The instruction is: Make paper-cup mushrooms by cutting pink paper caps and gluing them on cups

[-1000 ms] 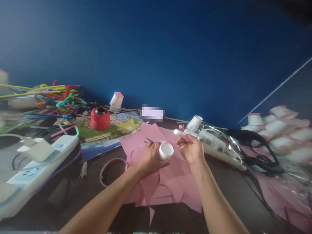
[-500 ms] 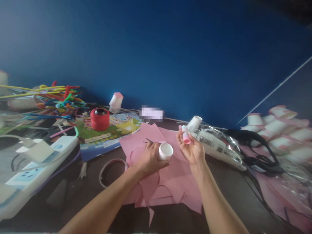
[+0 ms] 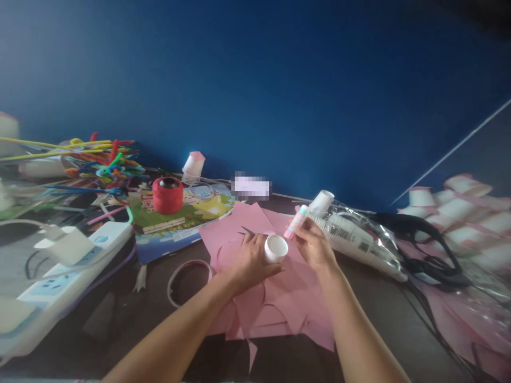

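A white paper cup (image 3: pixel 276 249) is in my left hand (image 3: pixel 253 261), its round opening facing me. Dark scissor tips (image 3: pixel 246 231) stick out by the fingers of that hand; whether it grips them too is unclear. My right hand (image 3: pixel 313 243) is closed around a pink and white glue stick (image 3: pixel 296 222) with a pale green end pointing up. Both hands are over overlapping sheets of pink paper (image 3: pixel 279 282), some with curved cuts. Behind my right hand, another white cup (image 3: pixel 321 202) leans by a plastic sleeve of stacked cups (image 3: pixel 351 236).
Left are a power strip (image 3: pixel 59 282), colourful pipe cleaners (image 3: pixel 107 165), a red thread spool (image 3: pixel 168 196) on a printed pad (image 3: pixel 175 229) and a tape roll (image 3: pixel 172 284). A pink-topped cup (image 3: pixel 194 165) stands near the wall. Right are black straps (image 3: pixel 431 255) and piled cups (image 3: pixel 467 213).
My right hand has turned over, and the glue stick now tilts with its pink end down to the left. The left hand still holds the cup. The view has shifted slightly.
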Action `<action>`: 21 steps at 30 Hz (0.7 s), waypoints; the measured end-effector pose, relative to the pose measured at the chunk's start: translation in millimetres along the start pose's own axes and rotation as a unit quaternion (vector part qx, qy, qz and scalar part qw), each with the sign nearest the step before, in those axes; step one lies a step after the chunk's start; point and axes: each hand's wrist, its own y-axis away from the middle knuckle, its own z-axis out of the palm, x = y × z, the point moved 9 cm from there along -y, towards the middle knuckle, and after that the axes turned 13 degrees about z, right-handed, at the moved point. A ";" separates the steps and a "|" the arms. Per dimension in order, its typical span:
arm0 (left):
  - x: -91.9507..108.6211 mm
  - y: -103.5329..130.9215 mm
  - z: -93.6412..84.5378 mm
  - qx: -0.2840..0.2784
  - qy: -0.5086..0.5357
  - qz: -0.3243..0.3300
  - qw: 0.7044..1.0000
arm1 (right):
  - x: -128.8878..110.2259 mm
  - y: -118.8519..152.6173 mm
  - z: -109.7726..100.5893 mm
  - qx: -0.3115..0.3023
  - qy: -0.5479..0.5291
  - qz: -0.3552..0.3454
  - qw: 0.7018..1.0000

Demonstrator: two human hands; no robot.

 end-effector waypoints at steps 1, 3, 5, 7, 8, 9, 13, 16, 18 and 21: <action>0.2 0.1 -0.1 0.000 0.002 0.000 1.000 | -1.0 -1.4 -4.0 0.018 0.024 -0.020 0.999; 0.8 0.3 -0.5 -0.002 0.009 0.000 1.000 | -3.4 -3.7 -12.3 0.055 0.067 -0.062 0.994; 0.6 0.9 -1.5 0.001 0.018 -0.005 1.000 | -5.2 -5.4 -18.2 0.083 0.101 -0.094 0.987; -0.2 1.4 -2.5 0.005 0.025 -0.013 1.000 | -7.2 -5.8 -21.1 0.107 0.139 -0.114 0.978; -0.3 1.5 -2.9 0.006 0.025 -0.015 1.000 | -8.9 -5.7 -20.9 0.118 0.159 -0.121 0.973; -0.3 1.4 -3.0 0.004 0.022 -0.015 1.000 | -11.0 -5.4 -19.8 0.128 0.180 -0.129 0.967; 0.9 0.8 -2.5 -0.017 0.003 -0.012 1.000 | -24.3 -10.4 -8.5 0.193 0.306 -0.155 0.919; 3.8 0.1 -3.7 -0.019 -0.011 0.007 1.000 | -34.4 -28.7 0.0 0.262 0.425 -0.165 0.850; 4.2 0.4 -4.6 -0.015 -0.016 0.012 1.000 | -36.5 -48.8 1.3 0.283 0.450 -0.162 0.831; 2.0 1.6 -4.9 -0.018 -0.017 -0.002 1.000 | -34.9 -80.4 -3.1 0.317 0.489 -0.147 0.799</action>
